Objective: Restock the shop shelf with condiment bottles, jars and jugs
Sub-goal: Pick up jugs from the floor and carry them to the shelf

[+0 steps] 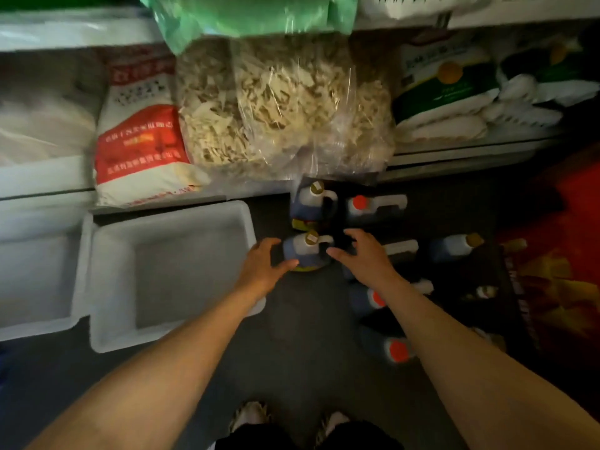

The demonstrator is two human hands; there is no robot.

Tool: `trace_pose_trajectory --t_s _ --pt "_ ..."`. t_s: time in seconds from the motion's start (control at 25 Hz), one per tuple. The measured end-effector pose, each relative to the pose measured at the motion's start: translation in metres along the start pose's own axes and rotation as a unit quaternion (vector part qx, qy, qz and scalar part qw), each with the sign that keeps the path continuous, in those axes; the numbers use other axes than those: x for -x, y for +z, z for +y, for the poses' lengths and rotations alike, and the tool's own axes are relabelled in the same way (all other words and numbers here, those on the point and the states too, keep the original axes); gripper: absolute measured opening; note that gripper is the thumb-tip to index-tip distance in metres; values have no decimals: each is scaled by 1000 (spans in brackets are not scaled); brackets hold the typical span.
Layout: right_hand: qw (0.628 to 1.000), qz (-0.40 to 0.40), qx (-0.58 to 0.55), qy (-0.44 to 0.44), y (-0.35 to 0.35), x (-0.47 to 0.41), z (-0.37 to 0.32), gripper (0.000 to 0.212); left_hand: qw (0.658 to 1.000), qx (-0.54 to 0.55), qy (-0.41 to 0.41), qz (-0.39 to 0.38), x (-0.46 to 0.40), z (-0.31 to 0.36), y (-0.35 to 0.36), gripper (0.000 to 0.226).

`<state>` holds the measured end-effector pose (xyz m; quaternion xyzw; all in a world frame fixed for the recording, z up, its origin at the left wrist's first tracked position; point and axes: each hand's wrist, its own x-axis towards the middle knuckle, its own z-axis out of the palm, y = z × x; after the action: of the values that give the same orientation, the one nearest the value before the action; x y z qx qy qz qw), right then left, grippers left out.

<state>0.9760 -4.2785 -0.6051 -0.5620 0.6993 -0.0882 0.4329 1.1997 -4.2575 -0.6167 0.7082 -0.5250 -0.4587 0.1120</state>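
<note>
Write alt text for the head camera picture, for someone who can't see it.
Seen from above, a person's left hand and right hand reach, fingers open, around a gold-capped jug standing on a dark floor. More jugs stand nearby, an empty white tub lies left, bagged goods fill the shelf beyond.

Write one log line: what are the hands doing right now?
left hand: open, beside gold-capped jug | right hand: open, other side | jug: on floor, upright | grip: not yet

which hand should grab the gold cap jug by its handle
Right. The gold-capped jug has its handle pointing toward the right hand, whose fingers nearly reach it. The left hand faces the jug's plain side.
</note>
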Motion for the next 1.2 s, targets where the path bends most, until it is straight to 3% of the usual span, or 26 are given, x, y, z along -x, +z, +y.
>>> trace_pose_trajectory --t_s 0.12,0.32,0.4,0.56,0.72,0.92,1.2 --pt "997 13 -78 11 47 -52 37 64 999 43 24 -19 -54 -41 42 74" --pt "984 44 -168 -45 90 -94 73 46 985 140 92 -32 -113 -77 86 88" --pt "977 43 -201 -46 99 -90 77 51 978 186 97 -22 -113 -79 92 97" --pt "971 58 -226 -48 110 -91 74 60 967 232 91 -41 -115 -82 94 90" --pt "966 62 -247 -46 115 -101 72 44 963 252 88 -46 -126 -87 96 87" --pt "963 54 -261 -35 116 -106 72 45 961 263 80 -36 -126 -85 96 70" --pt "954 90 -285 -24 115 -119 59 47 971 231 57 -26 -136 -75 87 80"
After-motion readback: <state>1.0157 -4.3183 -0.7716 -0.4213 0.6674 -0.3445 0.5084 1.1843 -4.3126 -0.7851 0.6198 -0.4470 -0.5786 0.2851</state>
